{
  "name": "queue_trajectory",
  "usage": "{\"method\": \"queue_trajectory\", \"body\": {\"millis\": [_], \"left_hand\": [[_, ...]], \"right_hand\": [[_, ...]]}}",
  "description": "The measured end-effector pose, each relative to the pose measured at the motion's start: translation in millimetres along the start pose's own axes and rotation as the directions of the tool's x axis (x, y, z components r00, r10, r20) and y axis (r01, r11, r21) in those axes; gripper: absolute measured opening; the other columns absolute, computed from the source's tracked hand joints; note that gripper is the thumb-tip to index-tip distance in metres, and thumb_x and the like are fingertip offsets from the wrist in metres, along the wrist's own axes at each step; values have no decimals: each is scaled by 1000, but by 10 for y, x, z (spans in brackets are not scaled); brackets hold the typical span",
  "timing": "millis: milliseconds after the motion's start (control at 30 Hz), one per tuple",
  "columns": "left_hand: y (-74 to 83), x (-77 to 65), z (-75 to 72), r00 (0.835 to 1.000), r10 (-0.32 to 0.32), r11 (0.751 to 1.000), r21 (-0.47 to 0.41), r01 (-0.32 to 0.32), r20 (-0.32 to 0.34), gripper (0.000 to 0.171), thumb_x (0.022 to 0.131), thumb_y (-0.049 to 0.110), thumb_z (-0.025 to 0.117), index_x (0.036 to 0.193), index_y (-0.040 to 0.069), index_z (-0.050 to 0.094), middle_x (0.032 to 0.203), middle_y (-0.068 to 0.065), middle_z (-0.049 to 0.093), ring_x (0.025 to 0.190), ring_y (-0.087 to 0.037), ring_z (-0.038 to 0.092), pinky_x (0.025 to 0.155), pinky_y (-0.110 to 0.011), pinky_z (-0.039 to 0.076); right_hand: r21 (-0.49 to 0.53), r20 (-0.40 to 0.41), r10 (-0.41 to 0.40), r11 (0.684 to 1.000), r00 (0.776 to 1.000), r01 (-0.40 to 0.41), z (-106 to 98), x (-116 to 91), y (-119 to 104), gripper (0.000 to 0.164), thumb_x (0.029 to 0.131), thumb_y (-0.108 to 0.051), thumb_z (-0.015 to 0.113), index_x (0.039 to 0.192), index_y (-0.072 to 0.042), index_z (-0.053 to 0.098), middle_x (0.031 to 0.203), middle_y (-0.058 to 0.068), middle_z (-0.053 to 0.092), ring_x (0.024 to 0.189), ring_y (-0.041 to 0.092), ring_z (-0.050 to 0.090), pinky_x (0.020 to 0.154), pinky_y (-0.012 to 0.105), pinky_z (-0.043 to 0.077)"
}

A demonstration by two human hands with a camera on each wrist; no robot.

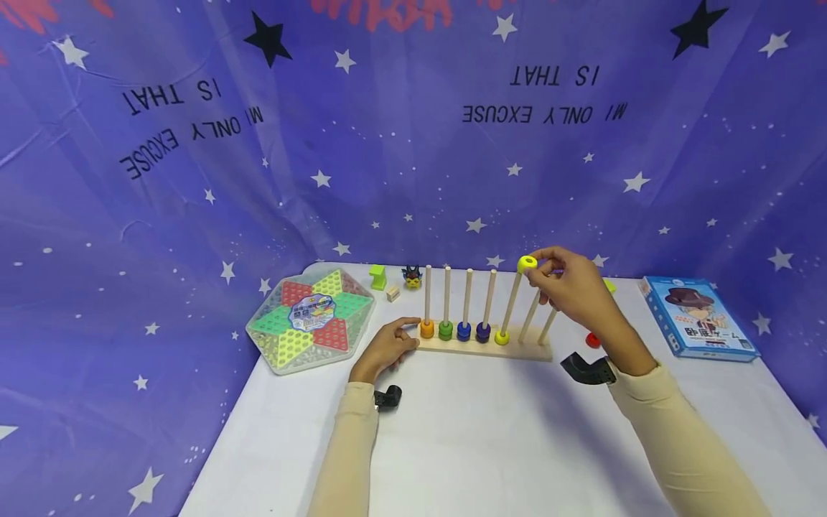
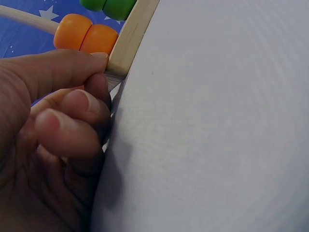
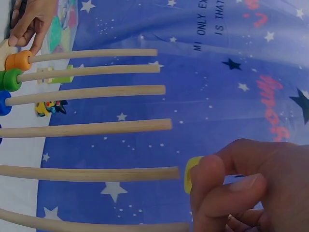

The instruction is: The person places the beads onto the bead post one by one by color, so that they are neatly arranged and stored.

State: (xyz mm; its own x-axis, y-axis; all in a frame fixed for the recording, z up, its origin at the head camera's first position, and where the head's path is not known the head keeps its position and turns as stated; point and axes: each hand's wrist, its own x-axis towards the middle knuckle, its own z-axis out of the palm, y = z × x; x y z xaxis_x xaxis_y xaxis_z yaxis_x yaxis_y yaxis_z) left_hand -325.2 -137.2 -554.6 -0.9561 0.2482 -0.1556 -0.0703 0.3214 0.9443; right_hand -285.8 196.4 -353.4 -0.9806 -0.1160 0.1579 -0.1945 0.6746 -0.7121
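A wooden peg stand [image 1: 465, 347] with several upright pegs runs across the table. Orange [image 1: 427, 329], green [image 1: 446, 330], blue [image 1: 464, 331] and dark purple beads [image 1: 483, 332] sit low on separate pegs. One yellow bead [image 1: 502, 337] lies at the foot of another peg. My right hand [image 1: 568, 283] pinches a second yellow bead [image 1: 528, 264] at that peg's top; in the right wrist view this bead [image 3: 193, 175] is just off the peg tip [image 3: 175, 173]. My left hand [image 1: 390, 347] holds the stand's left end, fingertips beside the orange beads [image 2: 87, 35].
Left of the stand lies a hexagonal Chinese checkers box [image 1: 313, 316]. Behind stand a green block [image 1: 377, 277], a small wooden piece [image 1: 393, 293] and a dark-and-yellow figure [image 1: 412, 277]. A red bead [image 1: 593, 340] lies beyond my right wrist, and a blue game box [image 1: 699, 318] farther right.
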Motion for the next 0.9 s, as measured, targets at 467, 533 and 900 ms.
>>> {"method": "queue_trajectory", "body": {"millis": [467, 533, 900], "left_hand": [[1, -26, 51, 1000, -14, 1000, 2, 14, -6, 50, 88, 11, 67, 134, 24, 55, 76, -4, 55, 43, -10, 41, 35, -23, 35], [0, -26, 59, 1000, -8, 1000, 5, 8, -4, 49, 88, 10, 67, 134, 25, 55, 76, -4, 55, 43, -10, 41, 35, -23, 35], [22, -10, 19, 1000, 6, 1000, -8, -6, -4, 50, 87, 10, 68, 134, 22, 55, 76, -7, 57, 42, -11, 42, 34, -23, 36]], "right_hand": [[-21, 44, 1, 1000, 999, 0, 111, 38, 57, 41, 94, -33, 59, 130, -15, 53, 87, 3, 65, 57, 20, 62, 47, 36, 50], [-9, 32, 8, 1000, 999, -7, 107, 22, 58, 42, 94, -33, 59, 131, -16, 53, 87, 2, 65, 57, 21, 62, 46, 36, 49], [50, -17, -7, 999, 1000, 8, 30, -57, 75, 40, 94, -37, 59, 130, -21, 55, 89, 12, 62, 56, 23, 61, 42, 33, 45]]}}
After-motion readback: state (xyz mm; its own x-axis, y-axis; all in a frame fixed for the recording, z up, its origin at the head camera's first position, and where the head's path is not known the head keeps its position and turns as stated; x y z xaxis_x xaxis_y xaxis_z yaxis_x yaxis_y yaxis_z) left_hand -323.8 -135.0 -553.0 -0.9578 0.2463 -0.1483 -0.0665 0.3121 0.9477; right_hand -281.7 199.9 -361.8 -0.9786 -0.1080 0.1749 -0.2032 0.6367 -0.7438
